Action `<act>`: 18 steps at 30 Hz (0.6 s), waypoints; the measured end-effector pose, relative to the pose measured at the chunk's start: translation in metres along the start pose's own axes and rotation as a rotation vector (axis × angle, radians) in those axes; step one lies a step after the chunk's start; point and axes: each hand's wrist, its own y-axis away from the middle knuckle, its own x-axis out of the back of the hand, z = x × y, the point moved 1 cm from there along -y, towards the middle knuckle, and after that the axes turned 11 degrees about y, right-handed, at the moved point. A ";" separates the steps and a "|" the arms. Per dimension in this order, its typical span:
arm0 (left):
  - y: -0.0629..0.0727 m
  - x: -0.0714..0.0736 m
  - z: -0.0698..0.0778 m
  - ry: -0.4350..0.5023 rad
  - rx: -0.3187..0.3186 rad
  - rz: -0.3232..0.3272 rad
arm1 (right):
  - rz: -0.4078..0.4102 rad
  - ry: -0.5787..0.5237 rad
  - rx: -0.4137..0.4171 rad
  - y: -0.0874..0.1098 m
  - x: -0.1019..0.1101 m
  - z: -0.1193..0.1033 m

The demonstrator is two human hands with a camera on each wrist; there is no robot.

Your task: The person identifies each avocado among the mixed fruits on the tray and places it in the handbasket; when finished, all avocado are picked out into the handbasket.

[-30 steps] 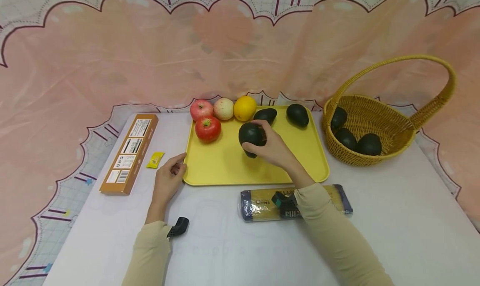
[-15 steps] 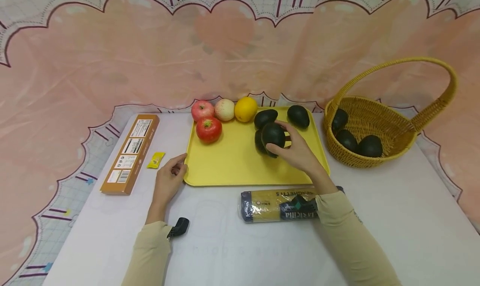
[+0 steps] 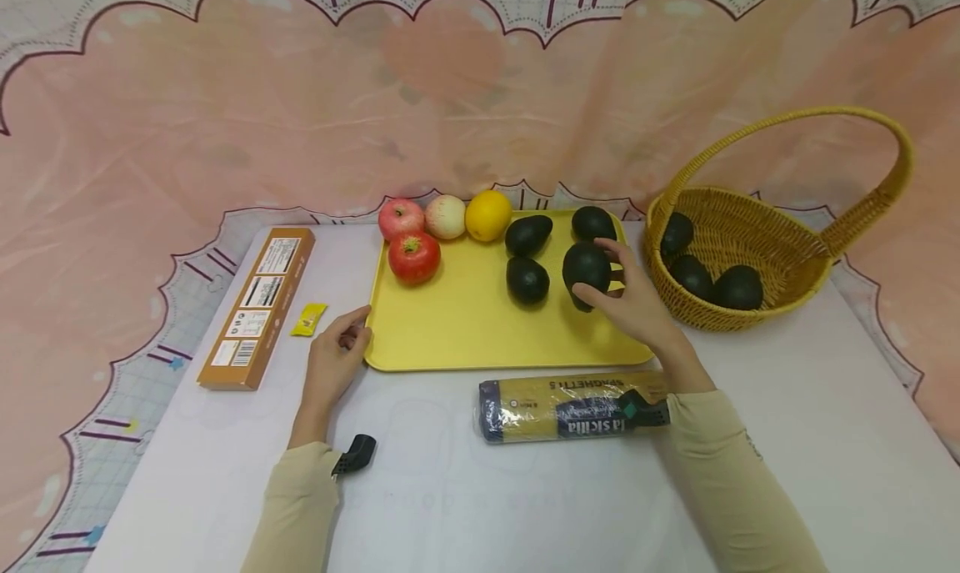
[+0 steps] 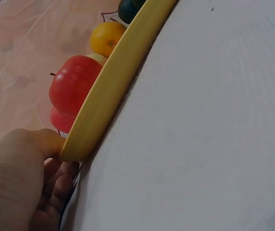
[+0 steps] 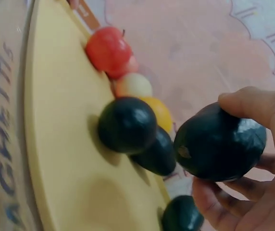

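My right hand point(image 3: 630, 298) grips a dark green avocado point(image 3: 587, 266) between thumb and fingers, above the right part of the yellow tray point(image 3: 450, 339). In the right wrist view, the held avocado point(image 5: 219, 142) hangs apart from the tray surface. Another avocado point(image 3: 527, 279) lies mid-tray, with a second avocado point(image 3: 528, 235) behind it and a third avocado point(image 3: 594, 223) in the back right corner. My left hand point(image 3: 336, 360) holds the tray's left rim; the left wrist view has its thumb point(image 4: 51, 143) on the rim and its fingers curled below.
On the tray's back left are a red apple point(image 3: 414, 258), a pink apple point(image 3: 401, 219), a pale round fruit point(image 3: 446, 217) and an orange point(image 3: 489, 216). A wicker basket point(image 3: 795, 294) with avocados stands right. A spaghetti pack point(image 3: 525, 410), yellow sachet point(image 3: 308, 319) and long box point(image 3: 258, 310) surround the tray.
My right hand has carried the avocado rightward over the tray, bringing the avocado lying mid-tray fully into sight. My left hand stays at the tray's left rim.
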 end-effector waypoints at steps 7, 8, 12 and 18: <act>0.000 -0.001 -0.001 0.001 -0.002 0.000 | 0.026 0.025 -0.049 0.007 0.021 0.012; 0.000 -0.002 -0.001 -0.001 -0.001 0.001 | 0.036 0.033 -0.055 0.008 0.025 0.014; -0.001 -0.001 -0.001 -0.005 0.006 0.004 | 0.073 0.050 -0.062 0.014 0.037 0.021; -0.002 0.001 -0.001 -0.008 0.002 -0.002 | 0.117 0.032 -0.084 0.020 0.050 0.030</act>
